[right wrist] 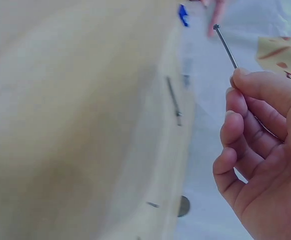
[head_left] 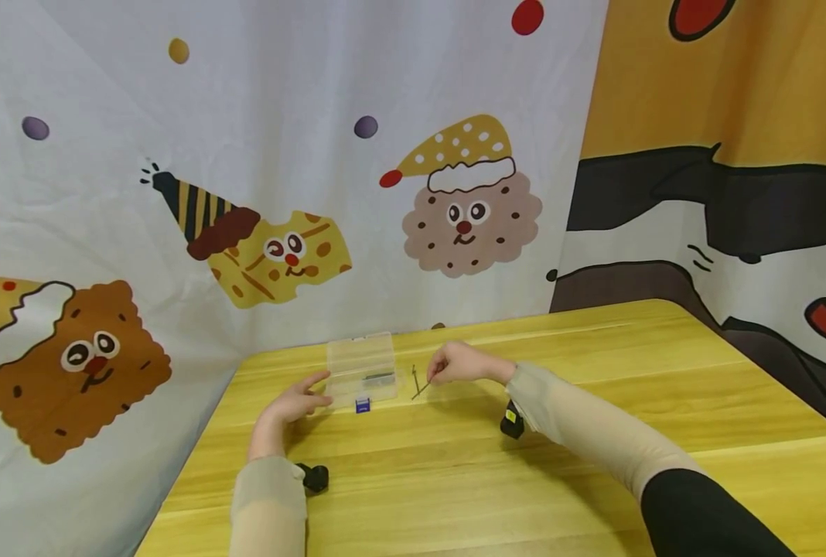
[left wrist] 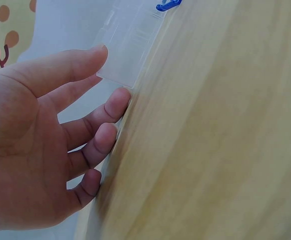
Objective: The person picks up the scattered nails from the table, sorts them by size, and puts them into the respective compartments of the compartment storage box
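My right hand (head_left: 455, 363) pinches a long, thin metal nail (right wrist: 226, 47) between thumb and fingertips, its small head pointing away from the hand. A second slim metal piece (right wrist: 173, 97), with a thicker end, lies on the table beside it. To the left, a clear plastic box (head_left: 341, 394) stands with its lid (head_left: 360, 352) raised at the back and a blue latch (head_left: 363, 405) at its front. Some dark metal pieces (head_left: 378, 377) are inside. My left hand (head_left: 293, 404) is at the box's left side, fingers spread and thumb overlapping its edge (left wrist: 101, 75).
The yellow wooden table (head_left: 413, 480) ends just behind the box, against a curtain (head_left: 281, 116) with cartoon prints. A small dark sliver (right wrist: 153, 204) lies near the table's far edge. Black wrist devices (head_left: 513, 422) hang under both forearms.
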`<state>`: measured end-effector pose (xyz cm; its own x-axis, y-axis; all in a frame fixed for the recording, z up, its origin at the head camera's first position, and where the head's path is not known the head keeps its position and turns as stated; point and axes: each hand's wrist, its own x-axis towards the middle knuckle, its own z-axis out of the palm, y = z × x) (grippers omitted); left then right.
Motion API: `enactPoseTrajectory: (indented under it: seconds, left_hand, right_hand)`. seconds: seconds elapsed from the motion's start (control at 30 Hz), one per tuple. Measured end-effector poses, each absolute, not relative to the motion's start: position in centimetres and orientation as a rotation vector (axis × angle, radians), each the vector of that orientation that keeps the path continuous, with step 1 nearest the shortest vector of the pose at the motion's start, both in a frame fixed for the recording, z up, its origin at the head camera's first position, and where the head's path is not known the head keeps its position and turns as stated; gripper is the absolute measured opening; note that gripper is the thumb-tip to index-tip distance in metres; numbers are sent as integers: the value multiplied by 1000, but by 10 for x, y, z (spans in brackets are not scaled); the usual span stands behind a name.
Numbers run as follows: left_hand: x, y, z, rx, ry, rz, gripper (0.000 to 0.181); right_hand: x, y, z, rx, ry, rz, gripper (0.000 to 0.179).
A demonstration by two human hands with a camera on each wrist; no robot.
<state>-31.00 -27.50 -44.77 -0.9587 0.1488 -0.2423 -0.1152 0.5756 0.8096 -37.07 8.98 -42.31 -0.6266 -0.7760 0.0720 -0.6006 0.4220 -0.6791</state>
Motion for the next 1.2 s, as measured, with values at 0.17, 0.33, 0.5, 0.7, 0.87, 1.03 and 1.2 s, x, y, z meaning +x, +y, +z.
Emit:
enactPoseTrajectory:
  seconds: [0.17,0.33,0.5,0.7,0.87,1.03,1.2]
  left_hand:
    - [-309,-274,-447,32,2537,1313,67]
    - [-306,-274,-446,20,2546,1301,68]
    - [-305,-273,-446,15,2548,1299,67]
    - [-306,-273,-446,12,2551,1297,66]
    - [-303,-273,-445,4,2552,1301,65]
    - [-303,-274,-445,1,2550,1304,65]
    - [-305,-273,-446,21,2541,1311,66]
  right_hand:
    - [-381,90,-407,-1129,2416,-1095,10]
    - [-386,84,-394,-1069,2412,-1181,10]
    - [-390,78,-387,-1030,2472,-1184,11]
    - [-396,70,-391,-1022,2491,-1212,11]
    - [-400,62,-399,-991,2508,-1251,12]
    - [-403,53,-406,-946,2524,-1306,15]
    - [-404,41,-412,-923,2529,-1369,17]
